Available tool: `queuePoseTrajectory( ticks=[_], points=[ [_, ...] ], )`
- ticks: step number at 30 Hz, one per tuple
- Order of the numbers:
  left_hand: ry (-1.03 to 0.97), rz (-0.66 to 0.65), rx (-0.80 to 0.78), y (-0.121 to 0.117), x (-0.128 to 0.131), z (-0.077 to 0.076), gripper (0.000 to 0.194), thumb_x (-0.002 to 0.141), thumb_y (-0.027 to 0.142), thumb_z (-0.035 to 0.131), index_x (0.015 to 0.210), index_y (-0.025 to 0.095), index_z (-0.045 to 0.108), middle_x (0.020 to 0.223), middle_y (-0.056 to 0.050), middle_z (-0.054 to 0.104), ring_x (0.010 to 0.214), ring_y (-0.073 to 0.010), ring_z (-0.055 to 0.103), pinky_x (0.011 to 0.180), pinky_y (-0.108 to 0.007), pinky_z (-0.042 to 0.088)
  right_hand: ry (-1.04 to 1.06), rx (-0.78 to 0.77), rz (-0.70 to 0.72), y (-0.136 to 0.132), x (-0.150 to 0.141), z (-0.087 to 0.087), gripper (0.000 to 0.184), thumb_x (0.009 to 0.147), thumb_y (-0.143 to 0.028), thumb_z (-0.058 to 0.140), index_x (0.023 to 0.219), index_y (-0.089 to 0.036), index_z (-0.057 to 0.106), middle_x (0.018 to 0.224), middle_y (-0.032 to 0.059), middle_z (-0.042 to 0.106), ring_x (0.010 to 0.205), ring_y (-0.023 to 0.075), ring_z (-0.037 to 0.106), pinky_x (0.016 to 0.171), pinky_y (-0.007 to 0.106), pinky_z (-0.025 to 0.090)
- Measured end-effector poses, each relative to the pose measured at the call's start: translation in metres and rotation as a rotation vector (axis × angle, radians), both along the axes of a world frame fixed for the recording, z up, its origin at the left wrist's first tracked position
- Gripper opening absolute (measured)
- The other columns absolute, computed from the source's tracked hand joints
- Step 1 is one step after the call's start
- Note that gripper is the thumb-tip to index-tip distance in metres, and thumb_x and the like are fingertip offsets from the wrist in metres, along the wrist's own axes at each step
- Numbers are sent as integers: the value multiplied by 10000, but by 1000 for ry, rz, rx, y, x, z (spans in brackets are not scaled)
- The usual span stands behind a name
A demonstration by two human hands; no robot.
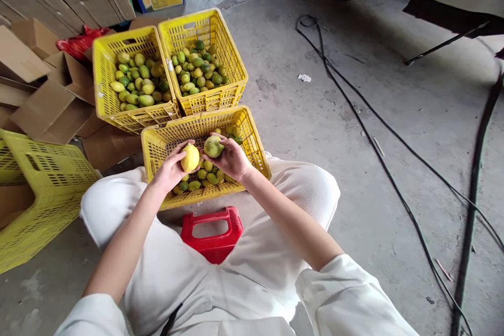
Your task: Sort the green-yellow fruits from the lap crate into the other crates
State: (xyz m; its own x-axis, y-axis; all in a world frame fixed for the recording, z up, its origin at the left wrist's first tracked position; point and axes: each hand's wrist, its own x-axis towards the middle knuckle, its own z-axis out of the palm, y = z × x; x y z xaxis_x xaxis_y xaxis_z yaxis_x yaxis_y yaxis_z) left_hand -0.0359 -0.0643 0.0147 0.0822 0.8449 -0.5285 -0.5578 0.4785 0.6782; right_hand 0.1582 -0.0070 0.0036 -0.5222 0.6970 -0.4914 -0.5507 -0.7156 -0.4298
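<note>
My left hand (172, 167) is closed around a yellow lemon (190, 157). Beside it, my right hand (231, 158) grips a greenish-yellow lemon (213, 146). Both hands hover over the near yellow crate (258, 144), which holds several green and yellow lemons. The two fruits are almost touching each other. I sit with my knees in white trousers on either side of the crate.
Two more yellow crates, left (103, 71) and right (232, 58), hold lemons behind the near one. A red stool (212, 231) is under me. An empty yellow crate (35, 194) lies at left by flattened cardboard (43, 110). Black cables (394, 168) cross the concrete floor at right.
</note>
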Motion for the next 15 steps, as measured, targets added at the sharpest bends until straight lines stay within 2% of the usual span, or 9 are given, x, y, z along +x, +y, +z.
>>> queuePoseTrajectory(
  ticks=[3,6,8,11,13,15],
  points=[
    [30,7,53,-2,1,-2,465,734,282,880,1160,242,699,1083,-38,738,872,-181,737,711,-269,621,6,-36,3,0,-2,-1,339,792,-185,641,1109,-270,556,1045,19,676,1022,234,709,858,440,658],
    [56,42,81,-2,1,-3,499,680,243,931,1114,259,686,1042,0,729,831,-151,721,700,-244,610,-45,9,-10,-2,-2,2,321,822,-221,697,1110,-263,563,1035,8,684,884,182,704,743,338,651],
    [51,59,82,-1,0,-2,511,676,238,929,1122,255,681,1010,3,729,812,-149,718,678,-235,604,-88,50,2,-2,-1,5,346,822,-283,762,1104,-265,561,920,-17,676,698,135,651,581,240,581],
    [-10,101,5,2,0,1,366,805,344,810,1114,189,694,988,-51,740,794,-164,722,646,-247,607,-88,91,50,-1,3,8,366,827,-381,787,1097,-261,572,792,-40,647,547,98,554,451,181,455],
    [-37,138,-69,3,0,2,285,872,343,707,1088,157,697,1002,-80,746,802,-171,729,651,-261,613,-51,76,66,0,5,8,349,837,-391,755,1113,-250,593,833,-17,668,618,126,620,506,213,526],
    [-21,156,-88,4,0,1,264,868,288,695,1102,165,694,1026,-76,747,829,-178,739,676,-274,619,-7,39,57,1,5,8,350,815,-332,721,1131,-244,599,931,9,687,772,176,698,638,286,621]
  ],
)
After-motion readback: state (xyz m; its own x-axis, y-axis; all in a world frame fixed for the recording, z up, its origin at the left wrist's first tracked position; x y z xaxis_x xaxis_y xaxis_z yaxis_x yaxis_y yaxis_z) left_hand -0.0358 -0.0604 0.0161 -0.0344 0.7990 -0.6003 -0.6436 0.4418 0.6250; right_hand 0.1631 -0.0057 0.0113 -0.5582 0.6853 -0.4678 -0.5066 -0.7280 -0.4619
